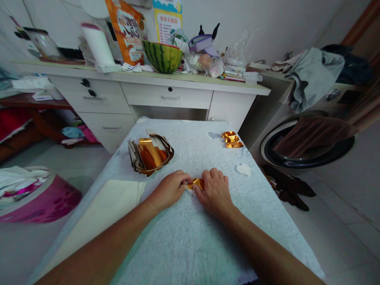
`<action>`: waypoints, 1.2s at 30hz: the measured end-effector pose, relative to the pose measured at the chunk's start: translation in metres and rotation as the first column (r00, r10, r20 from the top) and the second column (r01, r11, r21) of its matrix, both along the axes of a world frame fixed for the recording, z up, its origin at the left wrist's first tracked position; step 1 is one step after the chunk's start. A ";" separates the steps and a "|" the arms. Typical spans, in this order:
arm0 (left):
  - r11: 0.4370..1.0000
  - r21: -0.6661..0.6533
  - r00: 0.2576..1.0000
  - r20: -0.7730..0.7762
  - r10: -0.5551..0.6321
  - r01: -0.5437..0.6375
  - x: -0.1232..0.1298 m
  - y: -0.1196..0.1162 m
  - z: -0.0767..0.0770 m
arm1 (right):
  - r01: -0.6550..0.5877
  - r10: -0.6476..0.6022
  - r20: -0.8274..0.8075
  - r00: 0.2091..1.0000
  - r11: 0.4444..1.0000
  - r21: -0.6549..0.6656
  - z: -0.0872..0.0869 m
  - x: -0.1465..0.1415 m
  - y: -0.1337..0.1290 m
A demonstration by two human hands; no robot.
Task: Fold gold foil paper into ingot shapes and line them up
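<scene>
In the middle of the cloth-covered table point(184, 229), a small piece of folded gold foil paper point(197, 183) lies between my two hands. The fingers of my left hand point(173, 186) pinch its left end. My right hand point(215, 190) rests over its right end, thumb and fingers pressed onto it. Several finished-looking folded gold foil pieces point(232, 139) sit in a small stack at the far right of the table. To the left stands a dark-rimmed basket point(169, 155) holding gold foil sheets point(150, 154).
Pale paper sheets point(109, 206) lie under my left forearm. Behind the table, a white cabinet point(166, 95) carries a cut watermelon point(163, 57), an orange snack bag point(127, 33) and plastic bags. A washing machine point(267, 130) stands right; a pink bin point(47, 198) stands left.
</scene>
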State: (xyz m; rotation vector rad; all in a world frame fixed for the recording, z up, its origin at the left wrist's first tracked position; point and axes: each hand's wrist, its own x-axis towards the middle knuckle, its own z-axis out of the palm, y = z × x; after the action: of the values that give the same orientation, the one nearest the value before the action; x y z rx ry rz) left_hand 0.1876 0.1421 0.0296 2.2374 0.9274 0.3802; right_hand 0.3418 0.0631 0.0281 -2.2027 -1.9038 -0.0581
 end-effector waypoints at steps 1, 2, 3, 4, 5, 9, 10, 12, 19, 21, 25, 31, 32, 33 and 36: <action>1.000 -0.001 1.000 0.007 -0.008 0.008 0.000 0.001 -0.001 | 0.004 -0.004 -0.011 1.000 1.000 0.006 0.000 0.002 -0.001; 1.000 -0.003 1.000 0.012 -0.015 0.015 -0.001 0.002 -0.001 | 0.006 -0.006 -0.025 1.000 1.000 0.013 -0.001 0.004 -0.001; 1.000 -0.005 1.000 0.014 -0.019 0.019 -0.001 0.003 -0.002 | 0.007 -0.006 -0.041 0.999 1.000 0.018 -0.001 0.006 -0.002; 1.000 -0.007 1.000 0.014 -0.021 0.021 -0.002 0.003 -0.002 | 0.006 -0.005 -0.056 0.998 1.000 0.022 -0.002 0.009 -0.002; 1.000 -0.008 1.000 0.012 -0.023 0.023 -0.002 0.004 -0.002 | 0.005 -0.003 -0.069 0.998 1.000 0.022 -0.002 0.011 -0.003; 1.000 -0.003 1.000 -0.002 -0.029 0.029 -0.003 0.004 0.000 | -0.003 0.003 -0.104 0.995 1.000 -0.001 -0.003 0.020 -0.005; 0.999 -0.001 0.999 -0.004 -0.032 0.032 -0.003 0.003 0.001 | -0.005 0.004 -0.110 0.994 1.000 -0.006 -0.003 0.022 -0.006; 0.999 0.001 0.999 -0.011 -0.040 0.040 -0.003 0.002 0.002 | -0.010 0.008 -0.121 0.993 1.000 -0.016 -0.004 0.027 -0.007; 0.999 -0.014 0.999 -0.023 -0.040 0.040 -0.002 0.003 0.002 | -0.067 0.052 -0.159 0.986 0.994 -0.090 -0.001 0.041 -0.008; 0.999 -0.013 0.999 -0.031 -0.033 0.032 -0.002 0.003 0.002 | -0.089 0.069 -0.180 0.981 0.990 -0.107 0.002 0.044 -0.009; 0.999 -0.007 0.999 -0.034 -0.033 0.033 -0.003 0.003 0.003 | -0.120 0.087 -0.222 0.971 0.983 -0.140 0.006 0.047 -0.010; 0.999 -0.014 0.998 -0.032 -0.051 0.050 -0.003 0.003 0.005 | -0.150 0.100 -0.253 0.962 0.971 -0.188 0.008 0.052 -0.010; 0.999 -0.013 0.998 -0.034 -0.051 0.051 -0.003 0.002 0.005 | -0.151 0.100 -0.257 0.961 0.970 -0.188 0.008 0.052 -0.010; 0.999 -0.011 0.998 -0.035 -0.051 0.051 -0.003 0.002 0.006 | -0.153 0.101 -0.260 0.960 0.970 -0.187 0.008 0.053 -0.010; 0.999 -0.009 0.998 -0.043 -0.050 0.050 -0.003 0.001 0.008 | -0.164 0.113 -0.266 0.957 0.970 -0.179 0.008 0.054 -0.010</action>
State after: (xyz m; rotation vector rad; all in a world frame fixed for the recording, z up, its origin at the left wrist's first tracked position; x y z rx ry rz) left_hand 0.1842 0.1435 0.0373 2.2650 0.8917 0.3061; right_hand 0.3961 0.0535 0.0357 -2.0661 -1.9833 0.4369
